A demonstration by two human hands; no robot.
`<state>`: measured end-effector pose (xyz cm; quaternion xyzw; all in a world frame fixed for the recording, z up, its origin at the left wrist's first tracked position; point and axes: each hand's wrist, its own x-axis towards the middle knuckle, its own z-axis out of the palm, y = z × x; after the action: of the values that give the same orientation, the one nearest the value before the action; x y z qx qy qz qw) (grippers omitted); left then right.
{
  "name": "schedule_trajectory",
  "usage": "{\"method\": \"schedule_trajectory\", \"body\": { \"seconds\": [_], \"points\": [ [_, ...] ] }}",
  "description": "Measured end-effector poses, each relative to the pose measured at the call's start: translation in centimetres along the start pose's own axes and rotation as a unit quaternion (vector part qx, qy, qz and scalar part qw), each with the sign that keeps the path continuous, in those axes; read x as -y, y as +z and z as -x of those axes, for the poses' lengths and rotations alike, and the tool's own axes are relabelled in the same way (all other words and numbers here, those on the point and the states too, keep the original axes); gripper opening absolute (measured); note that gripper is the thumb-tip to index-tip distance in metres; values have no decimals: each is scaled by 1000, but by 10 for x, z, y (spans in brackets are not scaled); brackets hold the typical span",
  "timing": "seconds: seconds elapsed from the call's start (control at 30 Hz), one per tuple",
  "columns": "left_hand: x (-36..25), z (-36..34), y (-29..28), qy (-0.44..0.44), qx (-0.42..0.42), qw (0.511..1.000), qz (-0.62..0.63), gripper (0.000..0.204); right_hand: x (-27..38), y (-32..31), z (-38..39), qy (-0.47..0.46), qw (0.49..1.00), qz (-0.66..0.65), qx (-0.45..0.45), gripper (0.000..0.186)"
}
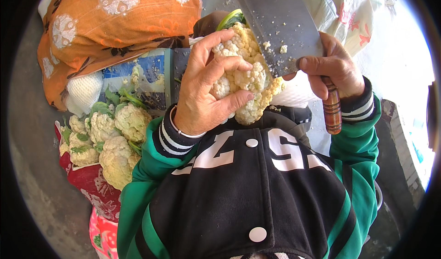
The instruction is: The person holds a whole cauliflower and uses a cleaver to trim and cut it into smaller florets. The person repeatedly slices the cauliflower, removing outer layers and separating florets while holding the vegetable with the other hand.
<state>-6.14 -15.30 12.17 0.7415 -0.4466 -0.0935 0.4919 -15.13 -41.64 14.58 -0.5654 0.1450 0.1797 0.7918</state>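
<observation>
My left hand (206, 89) grips a pale cauliflower head (245, 77) held up in front of my chest, fingers curled over its florets, a green leaf showing at its top. My right hand (333, 68) holds a large cleaver (278, 20) by its brown ringed wooden handle (331, 112). The broad grey blade is pressed into the right side of the cauliflower, and small white crumbs stick to the steel.
Several cauliflower heads (112, 139) with green leaves lie piled on a red patterned cloth (94, 185) at the left. Behind them sits an orange flowered bundle (115, 24) and a white mesh bag (82, 91). Grey concrete floor (36, 167) surrounds everything. A pale floral sack (353, 11) lies upper right.
</observation>
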Motion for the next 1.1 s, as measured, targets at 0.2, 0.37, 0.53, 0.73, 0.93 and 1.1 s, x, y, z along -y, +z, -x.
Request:
{"method": "schedule_trajectory", "body": {
  "seconds": [0.2,0.37,0.53,0.73,0.93,1.1],
  "points": [
    [5,0,-2,-7,6,1000,18,42,1,2,-3,0,999,36,11,29],
    [7,-3,-1,10,-4,999,46,38,6,-6,-10,7,994,98,40,32],
    [9,-2,1,16,-12,997,69,37,4,-6,-13,14,996,80,48,51],
    [11,-2,2,16,-22,997,76,37,-7,-7,-18,27,998,-17,57,62],
    [11,-3,3,23,-42,996,78,34,-16,-3,-20,35,997,-52,43,33],
    [10,-1,0,8,-35,999,33,35,-22,2,-17,37,997,-71,5,18]
  ]
}}
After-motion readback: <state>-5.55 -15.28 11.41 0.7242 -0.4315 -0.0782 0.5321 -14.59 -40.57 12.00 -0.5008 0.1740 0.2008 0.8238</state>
